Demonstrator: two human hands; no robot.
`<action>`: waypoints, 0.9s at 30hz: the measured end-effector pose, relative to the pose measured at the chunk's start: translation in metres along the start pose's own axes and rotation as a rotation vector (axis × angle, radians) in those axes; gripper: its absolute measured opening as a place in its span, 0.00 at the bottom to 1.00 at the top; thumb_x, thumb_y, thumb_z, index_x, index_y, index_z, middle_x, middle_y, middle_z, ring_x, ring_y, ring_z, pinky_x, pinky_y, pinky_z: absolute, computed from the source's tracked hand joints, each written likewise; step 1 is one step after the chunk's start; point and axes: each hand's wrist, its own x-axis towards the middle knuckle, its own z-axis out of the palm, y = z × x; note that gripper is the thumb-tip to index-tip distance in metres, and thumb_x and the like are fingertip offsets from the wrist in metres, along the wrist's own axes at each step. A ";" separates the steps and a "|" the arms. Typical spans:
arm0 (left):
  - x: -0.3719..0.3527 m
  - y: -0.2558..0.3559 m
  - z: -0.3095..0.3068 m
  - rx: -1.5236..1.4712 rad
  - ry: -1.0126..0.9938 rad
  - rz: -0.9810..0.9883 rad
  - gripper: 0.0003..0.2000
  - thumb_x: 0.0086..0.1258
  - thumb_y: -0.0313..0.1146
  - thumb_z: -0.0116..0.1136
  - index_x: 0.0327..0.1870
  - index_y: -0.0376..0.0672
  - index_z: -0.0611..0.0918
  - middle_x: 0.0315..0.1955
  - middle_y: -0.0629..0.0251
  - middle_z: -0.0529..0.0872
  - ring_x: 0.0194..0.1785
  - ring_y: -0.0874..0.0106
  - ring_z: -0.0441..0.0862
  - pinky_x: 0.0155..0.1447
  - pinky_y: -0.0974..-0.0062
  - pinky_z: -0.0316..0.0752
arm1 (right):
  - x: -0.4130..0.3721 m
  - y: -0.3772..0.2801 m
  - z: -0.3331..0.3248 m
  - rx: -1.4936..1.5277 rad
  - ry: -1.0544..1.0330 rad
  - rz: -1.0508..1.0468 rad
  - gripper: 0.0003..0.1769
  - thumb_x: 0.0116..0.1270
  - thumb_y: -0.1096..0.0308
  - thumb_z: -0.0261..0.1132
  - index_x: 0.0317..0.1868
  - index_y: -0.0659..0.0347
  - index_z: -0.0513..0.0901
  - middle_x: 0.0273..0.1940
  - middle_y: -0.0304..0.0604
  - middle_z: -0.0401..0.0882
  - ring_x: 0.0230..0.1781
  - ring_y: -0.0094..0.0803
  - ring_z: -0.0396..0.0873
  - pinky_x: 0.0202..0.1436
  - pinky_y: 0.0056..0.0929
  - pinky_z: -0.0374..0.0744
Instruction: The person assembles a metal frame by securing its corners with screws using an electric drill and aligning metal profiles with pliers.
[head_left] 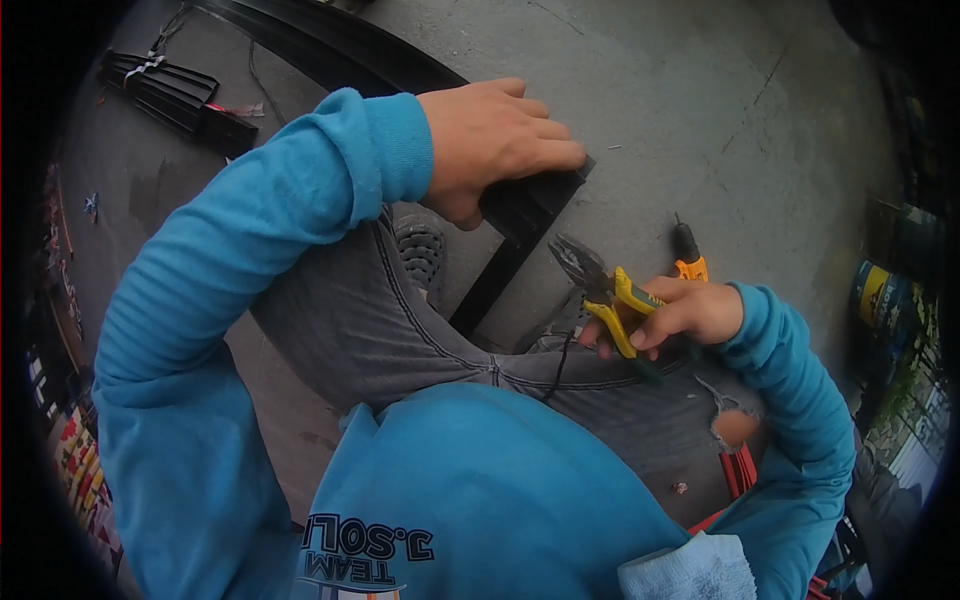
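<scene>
My left hand (500, 142) lies over the end of a long black profile (535, 208), its fingers bent around the piece. The profile runs back toward the upper left, and a narrower black bar (490, 288) shows below its end, close to my legs. In my right hand (690, 315) is a pair of combination pliers (608, 290) with yellow and dark green handles. The pliers' jaws point up and left, a short way below the profile's end. A thin dark cord (562, 365) hangs below my right hand, over my jeans.
An orange and black power drill (690, 258) lies on the concrete floor just beyond my right hand. At the upper left lies a tied bundle of black strips (165, 90). A blue and yellow bucket (880, 290) stands at the right. A light blue cloth (690, 572) is by my right side.
</scene>
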 end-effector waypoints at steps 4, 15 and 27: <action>0.001 -0.003 0.000 -0.005 0.019 0.013 0.43 0.34 0.34 0.81 0.59 0.46 0.71 0.49 0.68 0.79 0.53 0.67 0.76 0.59 0.66 0.68 | -0.001 -0.004 0.000 0.046 0.014 -0.046 0.30 0.58 0.63 0.61 0.61 0.69 0.76 0.46 0.44 0.82 0.43 0.26 0.78 0.44 0.21 0.77; -0.002 0.002 -0.002 0.030 0.001 0.007 0.43 0.34 0.35 0.82 0.58 0.46 0.71 0.49 0.68 0.80 0.55 0.67 0.77 0.62 0.65 0.68 | 0.016 -0.009 -0.017 0.124 -0.051 -0.060 0.27 0.63 0.63 0.58 0.59 0.72 0.75 0.44 0.46 0.83 0.35 0.22 0.79 0.41 0.17 0.79; -0.003 0.003 0.003 0.058 0.011 0.014 0.42 0.35 0.35 0.82 0.58 0.47 0.71 0.50 0.69 0.79 0.55 0.67 0.77 0.60 0.66 0.68 | 0.015 -0.004 -0.009 0.596 -0.109 0.007 0.21 0.69 0.59 0.51 0.52 0.69 0.75 0.37 0.49 0.81 0.30 0.31 0.79 0.37 0.28 0.80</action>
